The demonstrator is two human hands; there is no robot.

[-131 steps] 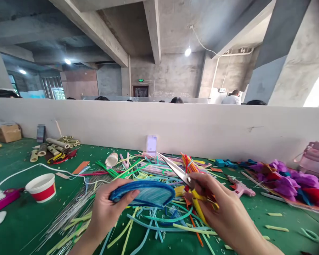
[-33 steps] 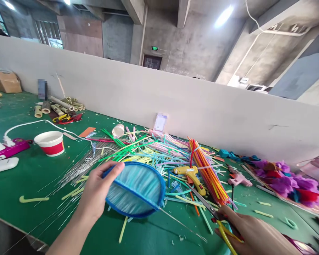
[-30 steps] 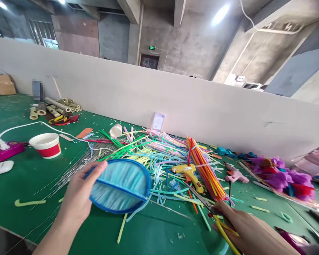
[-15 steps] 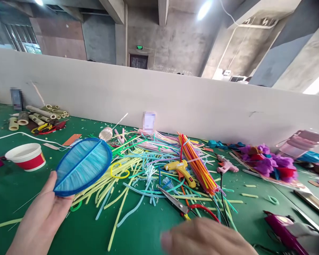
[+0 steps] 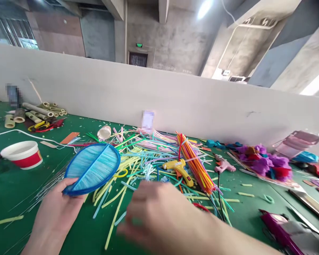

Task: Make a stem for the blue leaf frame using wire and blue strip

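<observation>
My left hand (image 5: 57, 212) grips a blue leaf-shaped piece (image 5: 92, 168) by its lower left tip, thumb on top of the rim and fingers under it. The leaf has a dark blue outline, a dark blue midrib running lengthwise, and pale turquoise strands filling both halves. It is lifted off the green table (image 5: 13, 187), tilted so its far tip points up and to the right, over the near edge of the heap of coloured strips (image 5: 138, 159).

My right hand (image 5: 159, 216) is low in the middle of the view, blurred, its fingers reaching left above the table; I cannot tell whether they are curled around anything, and nothing shows between them. It covers part of the strips, and a red loop (image 5: 200, 206) peeks out just behind it.

Past my right hand a yellow glue gun (image 5: 178, 169) lies on the strips, next to a tied bundle of orange sticks (image 5: 195, 164). A pink glue gun (image 5: 223, 165) sits further right, near purple and red petals (image 5: 266, 165). At far left stands a red and white paper cup (image 5: 21, 154), with a white cable (image 5: 23, 133) behind it
</observation>
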